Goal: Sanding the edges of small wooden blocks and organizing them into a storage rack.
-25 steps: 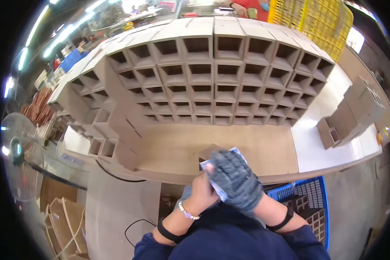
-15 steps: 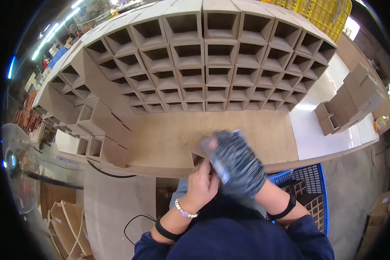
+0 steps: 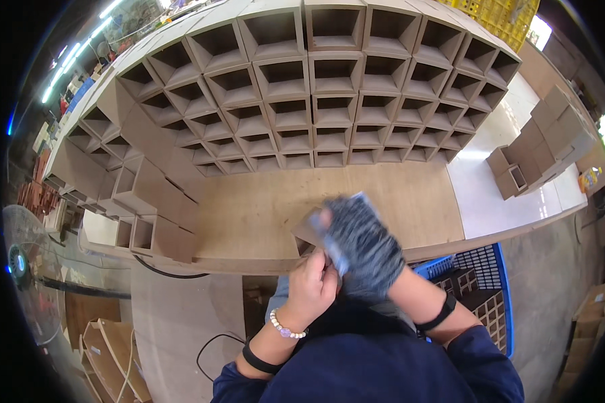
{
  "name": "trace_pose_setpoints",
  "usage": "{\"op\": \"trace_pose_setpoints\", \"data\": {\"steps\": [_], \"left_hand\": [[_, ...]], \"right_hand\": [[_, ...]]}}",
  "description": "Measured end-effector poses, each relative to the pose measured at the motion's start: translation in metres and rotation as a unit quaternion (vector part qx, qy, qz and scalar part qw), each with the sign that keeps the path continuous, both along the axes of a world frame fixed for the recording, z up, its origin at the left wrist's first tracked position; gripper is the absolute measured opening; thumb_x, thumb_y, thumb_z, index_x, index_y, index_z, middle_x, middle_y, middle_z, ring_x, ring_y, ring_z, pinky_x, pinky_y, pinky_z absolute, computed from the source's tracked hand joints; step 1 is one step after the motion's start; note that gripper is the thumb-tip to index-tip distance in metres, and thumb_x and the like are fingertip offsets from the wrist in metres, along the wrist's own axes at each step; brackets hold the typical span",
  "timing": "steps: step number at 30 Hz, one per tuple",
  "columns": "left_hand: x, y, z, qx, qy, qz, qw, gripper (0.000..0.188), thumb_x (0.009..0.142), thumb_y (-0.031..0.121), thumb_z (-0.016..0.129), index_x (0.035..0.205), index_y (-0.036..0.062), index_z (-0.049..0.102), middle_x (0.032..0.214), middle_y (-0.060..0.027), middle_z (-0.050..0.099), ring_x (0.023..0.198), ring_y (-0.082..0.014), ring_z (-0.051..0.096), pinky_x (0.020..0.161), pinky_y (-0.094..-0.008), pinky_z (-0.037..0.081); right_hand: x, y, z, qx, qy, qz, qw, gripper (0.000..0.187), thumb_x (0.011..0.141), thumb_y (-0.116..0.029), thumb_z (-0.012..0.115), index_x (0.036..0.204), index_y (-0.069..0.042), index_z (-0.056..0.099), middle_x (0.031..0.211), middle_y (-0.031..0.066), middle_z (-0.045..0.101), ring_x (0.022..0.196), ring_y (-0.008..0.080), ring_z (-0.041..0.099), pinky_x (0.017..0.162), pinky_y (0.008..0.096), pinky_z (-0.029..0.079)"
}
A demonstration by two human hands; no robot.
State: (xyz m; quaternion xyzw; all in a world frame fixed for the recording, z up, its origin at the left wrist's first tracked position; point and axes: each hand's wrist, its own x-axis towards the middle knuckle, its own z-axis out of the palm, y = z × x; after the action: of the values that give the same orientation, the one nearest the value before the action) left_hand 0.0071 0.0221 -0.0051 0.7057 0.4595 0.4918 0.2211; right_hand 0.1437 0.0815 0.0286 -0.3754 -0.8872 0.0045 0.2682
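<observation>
A small open wooden box [image 3: 307, 234] is held at the front edge of the wooden tabletop [image 3: 249, 215]. My left hand [image 3: 312, 285], bare and wearing a bead bracelet, grips the box from below. My right hand [image 3: 364, 247] wears a grey knit glove and lies over the box's right side, blurred by motion. A thin pale sheet [image 3: 336, 254] shows along the glove's edge, pressed between the glove and the box. Most of the box is hidden under the glove.
A wall of many stacked open wooden boxes [image 3: 316, 101] fills the back of the table. More boxes stand at the left [image 3: 151, 215] and far right [image 3: 538, 148]. A blue crate [image 3: 480, 269] holding boxes sits below right, and a fan [image 3: 20, 262] stands at the left.
The view has closed in on the table. My gloved right hand has shifted over the box and is blurred, while my left hand keeps its grip at the table edge.
</observation>
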Motion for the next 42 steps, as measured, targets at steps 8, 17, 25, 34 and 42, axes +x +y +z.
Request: {"op": "trace_pose_setpoints", "data": {"steps": [8, 17, 25, 34, 42], "left_hand": [[-0.001, -0.002, 0.0, 0.003, 0.006, -0.009, 1.0, 0.013, 0.079, 0.003, 0.06, 0.08, -0.001, 0.048, 0.063, -0.0161, 0.051, 0.059, -0.035, 0.053, 0.054, -0.0425, 0.041], [-0.006, -0.007, -0.001, -0.147, -0.179, -0.038, 0.972, 0.025, 0.087, 0.014, 0.06, 0.104, -0.0043, 0.056, 0.085, -0.01, 0.065, 0.072, -0.0194, 0.061, 0.067, -0.0319, 0.047], [-0.022, -0.007, 0.014, -0.144, -0.246, 0.023, 0.958, 0.022, 0.09, 0.008, 0.052, 0.108, -0.0042, 0.053, 0.094, -0.0089, 0.064, 0.085, -0.0165, 0.061, 0.071, -0.0275, 0.047], [-0.014, -0.007, 0.004, 0.011, 0.077, 0.027, 0.997, 0.027, 0.079, 0.003, 0.062, 0.103, -0.0043, 0.052, 0.074, -0.0175, 0.06, 0.067, -0.0361, 0.059, 0.058, -0.0421, 0.046], [-0.01, -0.001, -0.002, 0.078, 0.021, 0.001, 0.997, 0.023, 0.079, 0.003, 0.061, 0.099, -0.0056, 0.052, 0.064, -0.0164, 0.053, 0.058, -0.035, 0.054, 0.052, -0.0411, 0.042]], "right_hand": [[0.001, -0.02, 0.023, -0.026, 0.054, 0.062, 0.996, 0.05, 0.076, -0.027, 0.055, 0.121, -0.006, 0.052, 0.12, 0.0183, 0.054, 0.115, 0.0332, 0.05, 0.101, 0.0466, 0.034], [0.046, 0.036, -0.035, -0.04, -0.046, -0.135, 0.989, 0.055, 0.081, -0.008, 0.052, 0.135, -0.006, 0.04, 0.137, 0.0176, 0.043, 0.125, 0.0338, 0.042, 0.107, 0.0439, 0.03], [0.043, 0.007, -0.005, -0.108, 0.231, -0.153, 0.955, 0.074, 0.072, 0.002, 0.053, 0.142, -0.003, 0.028, 0.138, 0.0233, 0.04, 0.118, 0.0337, 0.049, 0.104, 0.0411, 0.033], [-0.004, 0.006, 0.018, -0.125, -0.048, 0.016, 0.991, 0.045, 0.082, -0.018, 0.054, 0.124, -0.002, 0.051, 0.126, 0.0183, 0.052, 0.119, 0.0324, 0.049, 0.103, 0.0427, 0.034], [-0.011, -0.015, 0.028, 0.019, 0.008, 0.029, 0.999, 0.037, 0.074, -0.023, 0.055, 0.105, -0.003, 0.058, 0.109, 0.0183, 0.059, 0.101, 0.0333, 0.057, 0.093, 0.0448, 0.039]]}}
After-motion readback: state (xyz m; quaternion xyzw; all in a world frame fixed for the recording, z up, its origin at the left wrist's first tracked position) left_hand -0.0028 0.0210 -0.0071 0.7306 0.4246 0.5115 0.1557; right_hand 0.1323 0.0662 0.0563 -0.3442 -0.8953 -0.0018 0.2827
